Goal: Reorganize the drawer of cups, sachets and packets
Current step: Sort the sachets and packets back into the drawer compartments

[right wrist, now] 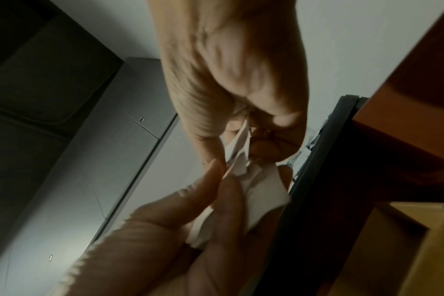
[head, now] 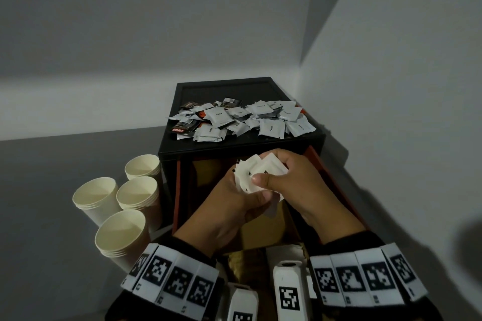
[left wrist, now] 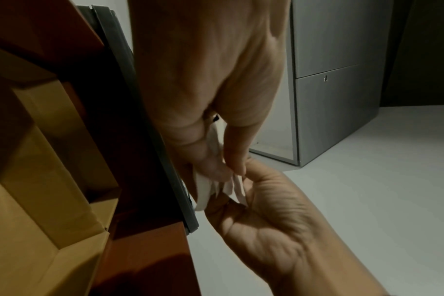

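My left hand [head: 229,206] and right hand [head: 289,182] both grip a bunch of white sachets [head: 250,177] over the open drawer [head: 263,232]; far sachets read "Coffee" [head: 218,113] and "Cream" [head: 271,128].

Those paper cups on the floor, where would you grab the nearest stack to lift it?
Take the nearest cup stack by its side wall just under the nested rims, coming from the front left. It stands upright and mouth-up, the cabinet and other stacks crowd its far side, and the wall looks soft, so squeeze lightly.
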`<state>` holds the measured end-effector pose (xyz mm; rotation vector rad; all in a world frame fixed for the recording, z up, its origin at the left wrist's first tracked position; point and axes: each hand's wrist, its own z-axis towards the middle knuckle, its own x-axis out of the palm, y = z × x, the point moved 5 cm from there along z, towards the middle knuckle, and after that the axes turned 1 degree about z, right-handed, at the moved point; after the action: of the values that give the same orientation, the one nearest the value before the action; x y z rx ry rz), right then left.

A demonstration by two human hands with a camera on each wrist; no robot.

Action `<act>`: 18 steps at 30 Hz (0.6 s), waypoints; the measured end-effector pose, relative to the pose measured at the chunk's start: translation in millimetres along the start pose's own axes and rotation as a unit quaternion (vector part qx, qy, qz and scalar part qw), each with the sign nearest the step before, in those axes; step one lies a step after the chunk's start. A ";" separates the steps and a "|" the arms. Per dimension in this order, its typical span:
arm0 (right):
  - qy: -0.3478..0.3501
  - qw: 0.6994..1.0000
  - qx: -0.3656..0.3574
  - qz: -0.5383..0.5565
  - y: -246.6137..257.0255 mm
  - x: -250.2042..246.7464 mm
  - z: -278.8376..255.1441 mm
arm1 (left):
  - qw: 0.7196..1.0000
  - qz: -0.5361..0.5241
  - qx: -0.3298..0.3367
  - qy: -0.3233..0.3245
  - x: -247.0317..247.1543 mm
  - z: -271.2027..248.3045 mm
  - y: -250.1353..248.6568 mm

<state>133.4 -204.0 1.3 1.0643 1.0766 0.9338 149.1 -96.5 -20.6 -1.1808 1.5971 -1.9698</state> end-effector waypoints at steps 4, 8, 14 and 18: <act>-0.057 0.998 -0.014 0.029 -2.5 -10.1 2.1 | 0.995 -0.083 -0.042 -0.019 -1.8 3.8 3.1; -0.043 0.998 -0.010 0.046 -4.1 -11.4 0.2 | 0.993 -0.107 -0.047 -0.032 -3.5 4.4 3.6; -0.027 0.999 -0.008 0.033 -6.9 -5.6 -0.1 | 0.998 -0.048 -0.038 -0.013 -3.8 2.0 5.1; -0.048 0.998 -0.038 -0.015 -2.4 -4.8 -1.4 | 0.999 -0.028 -0.031 -0.024 -4.2 0.4 6.3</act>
<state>131.2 -208.9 -0.1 1.0168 0.9681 0.8844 150.5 -95.7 -28.1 -1.3017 1.6273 -1.9235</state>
